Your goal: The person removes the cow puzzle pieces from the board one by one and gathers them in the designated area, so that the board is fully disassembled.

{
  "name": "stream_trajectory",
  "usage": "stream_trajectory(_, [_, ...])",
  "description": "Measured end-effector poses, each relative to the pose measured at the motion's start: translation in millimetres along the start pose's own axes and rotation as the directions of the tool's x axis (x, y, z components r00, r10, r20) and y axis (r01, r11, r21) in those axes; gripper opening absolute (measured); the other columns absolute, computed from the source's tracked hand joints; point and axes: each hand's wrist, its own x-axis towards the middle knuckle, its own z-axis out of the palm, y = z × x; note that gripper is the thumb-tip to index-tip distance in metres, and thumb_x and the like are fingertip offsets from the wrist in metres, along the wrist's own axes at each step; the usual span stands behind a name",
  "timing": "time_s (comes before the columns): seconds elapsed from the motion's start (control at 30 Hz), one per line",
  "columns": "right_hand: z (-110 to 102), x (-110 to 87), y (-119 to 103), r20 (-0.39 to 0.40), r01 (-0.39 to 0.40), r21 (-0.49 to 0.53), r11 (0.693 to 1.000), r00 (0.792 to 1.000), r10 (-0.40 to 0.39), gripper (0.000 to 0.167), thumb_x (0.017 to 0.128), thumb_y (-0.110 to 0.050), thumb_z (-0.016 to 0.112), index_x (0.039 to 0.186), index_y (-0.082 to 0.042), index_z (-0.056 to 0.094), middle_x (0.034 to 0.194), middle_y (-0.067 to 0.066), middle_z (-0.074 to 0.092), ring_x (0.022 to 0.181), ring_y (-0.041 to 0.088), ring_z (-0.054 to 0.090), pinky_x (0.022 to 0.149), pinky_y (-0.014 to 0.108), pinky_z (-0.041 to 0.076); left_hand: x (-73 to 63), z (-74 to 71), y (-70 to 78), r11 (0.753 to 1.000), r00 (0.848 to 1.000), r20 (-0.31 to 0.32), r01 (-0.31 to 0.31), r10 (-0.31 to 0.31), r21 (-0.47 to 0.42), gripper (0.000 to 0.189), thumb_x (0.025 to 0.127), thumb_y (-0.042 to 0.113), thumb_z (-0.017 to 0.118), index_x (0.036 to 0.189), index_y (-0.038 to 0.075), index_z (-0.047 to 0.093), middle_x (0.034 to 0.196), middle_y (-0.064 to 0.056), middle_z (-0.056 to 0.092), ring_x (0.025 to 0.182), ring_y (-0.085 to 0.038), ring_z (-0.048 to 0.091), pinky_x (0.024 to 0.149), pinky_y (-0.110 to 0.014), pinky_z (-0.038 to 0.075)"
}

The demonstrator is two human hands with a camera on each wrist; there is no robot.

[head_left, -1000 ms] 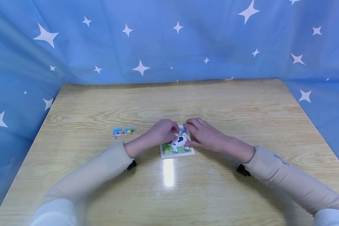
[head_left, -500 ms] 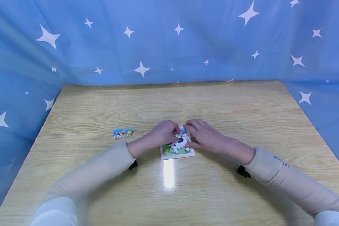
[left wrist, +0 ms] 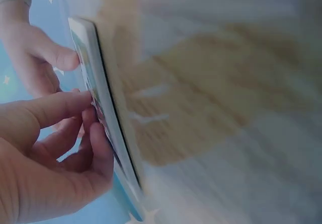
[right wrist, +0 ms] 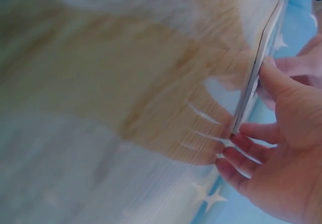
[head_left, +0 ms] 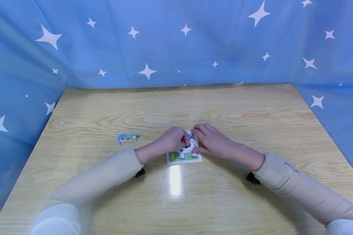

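Puzzle (head_left: 186, 157): flat on the table (head_left: 223, 199), between both hands. Note left hand (head_left: 174, 136), now slightly farther right over the cow (head_left: 186, 151), fingertips drawn together; cannot tell whether pinching anything. Note right hand (head_left: 214, 140), barely moved, clamped on tray (head_left: 183, 163) at right edge. Suggests adjusting of fitted pieces. Compare tray, holding pieces wherever visible, with two loose pieces (head_left: 135, 136) lying outside, at left.
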Motion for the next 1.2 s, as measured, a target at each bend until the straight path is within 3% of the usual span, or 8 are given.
stream_trajectory(0.1, [-0.1,0.7,-0.1,0.001,-0.006,-0.001,1.000,1.000,0.006,0.069,0.093,-0.041,0.075,0.135,0.010,0.055,0.133,0.021,0.054,0.124,0.036,0.050,0.103,0.051,0.045,-2.2,0.7,1.0,0.999,0.999,-0.031,-0.017,0.019,0.043,0.007,0.089,-0.001,0.075,0.090,0.003,0.069,0.088,-0.005,0.059,0.086,-0.019,0.052,0.074,-0.026,0.044])
stream_trajectory(0.2, [-0.3,1.5,-0.2,0.017,-0.020,0.002,1.000,1.000,0.020,0.070,0.093,-0.042,0.075,0.136,0.009,0.055,0.134,0.021,0.054,0.125,0.036,0.049,0.103,0.051,0.044,-2.6,0.6,0.0,0.995,0.998,-0.065,0.020,-0.014,0.095,0.025,0.087,0.008,0.082,0.105,0.002,0.066,0.104,-0.010,0.058,0.102,-0.027,0.052,0.086,-0.034,0.047])
stream_trajectory(0.33, [-0.5,2.1,-0.3,0.034,-0.034,0.007,0.999,0.999,0.034,0.072,0.093,-0.043,0.074,0.138,0.009,0.054,0.135,0.020,0.053,0.125,0.035,0.049,0.104,0.051,0.043,-1.7,0.2,-2.8,0.992,0.995,-0.072,0.073,-0.066,0.101,0.039,0.085,0.015,0.085,0.117,0.002,0.066,0.118,-0.014,0.057,0.114,-0.032,0.049,0.095,-0.038,0.046])
stream_trajectory(0.5, [-0.6,2.4,-0.5,0.035,-0.039,0.015,0.999,0.999,0.039,0.071,0.093,-0.043,0.074,0.138,0.009,0.054,0.136,0.021,0.053,0.125,0.036,0.049,0.105,0.051,0.043,-0.9,0.0,-4.6,0.994,0.996,-0.061,0.068,-0.063,0.090,0.035,0.085,0.014,0.085,0.113,0.003,0.069,0.110,-0.011,0.059,0.111,-0.030,0.049,0.094,-0.038,0.045])
stream_trajectory(0.77, [-1.2,1.7,-0.4,0.020,-0.035,0.020,0.999,0.999,0.035,0.069,0.093,-0.040,0.075,0.137,0.009,0.054,0.135,0.021,0.053,0.125,0.036,0.049,0.104,0.052,0.043,-0.7,0.1,-4.7,0.994,0.998,-0.058,0.013,-0.007,0.109,0.018,0.088,0.012,0.082,0.102,0.004,0.075,0.090,-0.004,0.064,0.092,-0.021,0.052,0.087,-0.034,0.043])
stream_trajectory(0.97, [-1.7,1.8,-0.5,0.007,-0.034,0.020,0.999,0.999,0.034,0.068,0.093,-0.039,0.075,0.135,0.010,0.054,0.134,0.022,0.054,0.125,0.037,0.050,0.104,0.052,0.043,0.7,-0.2,-4.8,0.998,0.998,-0.060,0.029,-0.026,0.056,0.016,0.087,0.008,0.083,0.100,0.003,0.076,0.088,-0.004,0.061,0.089,-0.019,0.052,0.082,-0.029,0.045])
stream_trajectory(1.07, [-1.6,2.0,-0.6,0.010,-0.038,0.023,0.999,0.999,0.038,0.068,0.093,-0.039,0.076,0.135,0.009,0.054,0.134,0.022,0.054,0.125,0.037,0.050,0.104,0.053,0.043,0.6,-0.1,-4.7,0.999,0.998,-0.063,0.033,-0.030,0.042,0.014,0.086,0.007,0.083,0.098,0.004,0.076,0.089,-0.005,0.062,0.093,-0.021,0.052,0.084,-0.031,0.045])
stream_trajectory(1.2, [-1.4,2.3,-1.0,0.006,-0.038,0.022,0.999,0.999,0.038,0.069,0.091,-0.040,0.077,0.134,0.009,0.055,0.133,0.022,0.054,0.124,0.037,0.050,0.103,0.052,0.044,-0.4,1.0,-5.4,0.998,0.997,-0.073,0.037,-0.033,0.052,0.010,0.086,0.009,0.084,0.091,0.007,0.075,0.112,-0.010,0.060,0.111,-0.027,0.048,0.096,-0.036,0.044])
